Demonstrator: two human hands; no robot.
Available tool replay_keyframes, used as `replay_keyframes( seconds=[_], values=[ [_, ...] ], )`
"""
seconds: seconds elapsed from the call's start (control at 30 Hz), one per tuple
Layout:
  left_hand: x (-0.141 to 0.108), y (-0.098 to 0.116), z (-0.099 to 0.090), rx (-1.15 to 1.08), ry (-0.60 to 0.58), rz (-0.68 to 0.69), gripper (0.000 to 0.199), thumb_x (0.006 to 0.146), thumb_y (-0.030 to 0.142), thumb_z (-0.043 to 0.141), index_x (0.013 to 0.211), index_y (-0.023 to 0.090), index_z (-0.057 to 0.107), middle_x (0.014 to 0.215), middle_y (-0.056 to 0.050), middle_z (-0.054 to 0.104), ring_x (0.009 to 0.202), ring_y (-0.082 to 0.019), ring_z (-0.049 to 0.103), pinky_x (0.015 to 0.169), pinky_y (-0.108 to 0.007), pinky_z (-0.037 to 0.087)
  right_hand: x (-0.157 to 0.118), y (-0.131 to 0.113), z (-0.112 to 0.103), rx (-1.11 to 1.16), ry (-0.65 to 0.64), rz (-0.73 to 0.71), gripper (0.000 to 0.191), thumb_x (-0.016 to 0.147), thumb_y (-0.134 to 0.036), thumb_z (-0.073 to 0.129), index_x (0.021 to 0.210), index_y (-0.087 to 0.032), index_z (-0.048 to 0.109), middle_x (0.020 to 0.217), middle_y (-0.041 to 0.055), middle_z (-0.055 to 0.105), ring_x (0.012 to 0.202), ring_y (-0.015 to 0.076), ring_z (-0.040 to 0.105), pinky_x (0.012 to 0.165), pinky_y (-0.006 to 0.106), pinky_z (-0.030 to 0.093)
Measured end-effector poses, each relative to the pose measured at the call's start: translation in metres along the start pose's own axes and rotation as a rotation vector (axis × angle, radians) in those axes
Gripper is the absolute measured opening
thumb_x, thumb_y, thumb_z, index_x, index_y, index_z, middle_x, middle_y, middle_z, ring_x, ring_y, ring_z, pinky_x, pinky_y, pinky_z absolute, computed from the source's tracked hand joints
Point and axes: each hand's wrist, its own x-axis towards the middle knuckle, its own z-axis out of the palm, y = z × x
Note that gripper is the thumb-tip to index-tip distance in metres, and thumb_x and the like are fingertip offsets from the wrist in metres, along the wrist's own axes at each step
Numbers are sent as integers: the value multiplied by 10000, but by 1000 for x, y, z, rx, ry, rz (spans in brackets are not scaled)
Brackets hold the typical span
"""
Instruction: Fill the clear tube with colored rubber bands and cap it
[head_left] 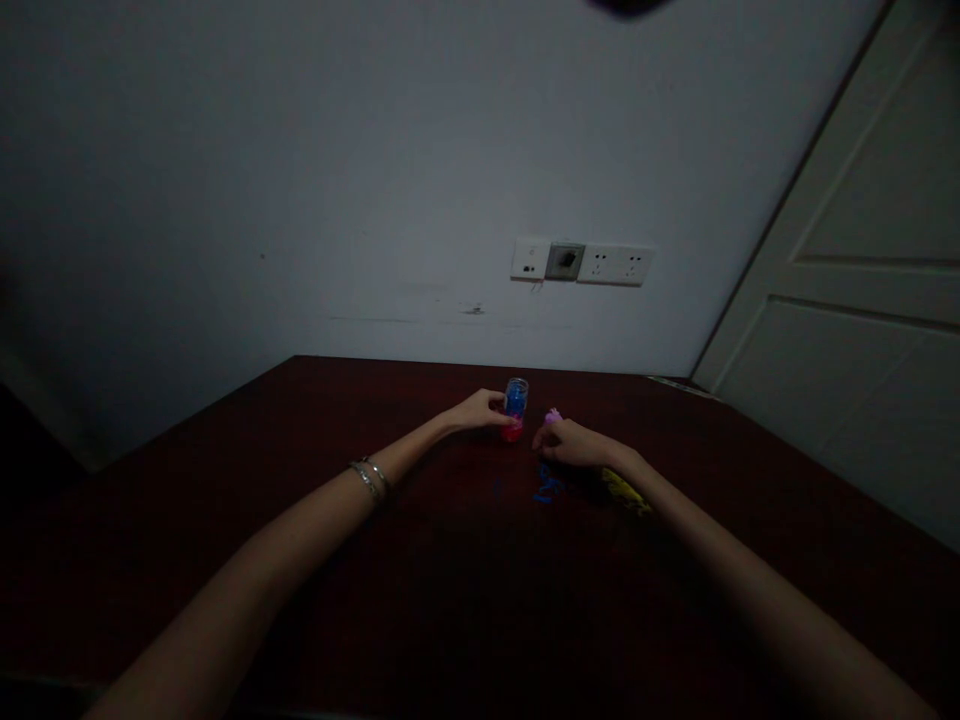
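Observation:
A small clear jar (517, 396) stands upright on the dark red table, with blue pieces in its upper part and pink-red ones at the bottom. My left hand (480, 410) is closed around its left side, thumb in front. Just right of the jar, my right hand (571, 443) is low over the table, fingers curled down and pressed together; whatever they pinch is too small to see. Behind its knuckles a pink pile (553, 415) shows in part. Several loose blue pieces (547, 485) lie below that hand, and a yellow pile (625, 492) is partly covered by my right forearm.
The dark red table (420, 600) meets a grey wall (337, 180) at its far edge. A row of wall sockets (581, 262) sits above the table. On the right, a pale panelled door (862, 300) borders the table. The room is dim.

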Motion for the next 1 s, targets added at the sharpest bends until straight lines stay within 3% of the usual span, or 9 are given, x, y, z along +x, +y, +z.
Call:
replay_keyframes(
  seconds=[0.2,0.33,0.47,0.57,0.73,1.0],
  values=[
    [-1,2,1,84,-14,4,403,614,294,692,943,84,592,840,-69,614,718,-135,545,684,-277,417,-4,-9,6,125,-60,5,263,709,-128,456,915,-110,617,740,41,617,628,114,533,560,199,401],
    [-5,1,-7,157,-69,-58,619,538,312,741,1072,83,529,905,-84,580,736,-141,534,656,-264,413,-10,-19,6,151,-95,-67,261,697,-137,453,896,-123,621,719,31,606,601,107,511,532,199,383],
    [-16,-3,-19,270,-102,-142,800,487,382,765,1180,110,472,968,-80,543,757,-137,523,632,-233,399,-18,-25,-2,117,-51,-112,280,689,-129,452,912,-130,620,748,38,600,623,113,508,552,209,385],
    [-29,-2,-25,387,-149,-167,663,504,404,751,1079,138,557,872,-31,552,709,-118,515,593,-204,372,-24,-20,-5,62,-31,-114,288,657,-109,485,909,-139,621,778,41,602,661,126,522,582,219,395],
    [-54,12,-21,486,-389,-153,323,602,384,701,829,160,645,661,18,558,561,-86,489,515,-192,325,-31,-11,6,67,-81,-81,361,615,-107,551,971,-151,596,877,46,609,735,145,549,613,221,417],
    [-66,27,12,486,-418,-35,171,678,271,650,799,151,635,634,21,554,562,-84,483,527,-187,327,-32,-13,23,31,-19,-64,511,556,-90,597,1064,-123,563,1014,85,593,860,182,548,741,263,433]
  ],
)
